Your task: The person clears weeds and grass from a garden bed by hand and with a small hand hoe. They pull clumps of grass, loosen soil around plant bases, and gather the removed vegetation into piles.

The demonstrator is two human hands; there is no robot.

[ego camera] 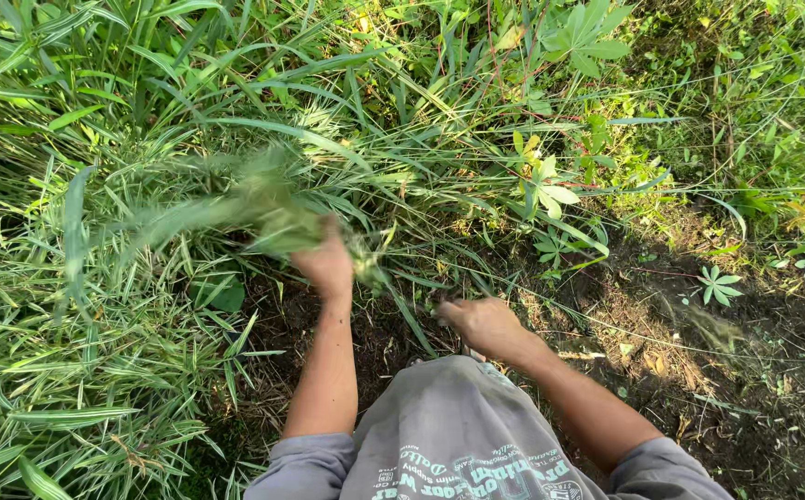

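Grass bunch (268, 218) — a blurred sheaf of long green blades — sits in the left hand (326, 264), whose fingers are wrapped tight round it at the stems, the leafy ends streaming off to the left over the standing grass (97, 306). Held that way, the blades are pulled together and drawn taut, away from the ground, so their bases are bared toward the other hand. The right hand (481, 324) is low, just above the dark soil (661, 343), curled into a fist near the foot of the clump; something thin may be in it, but I cannot tell what — the fingers hide it. The two hands are near each other, not touching. A grey shirt (458, 435) fills the lower edge, and broad-leaved weeds (546, 190) stand just beyond the hands.
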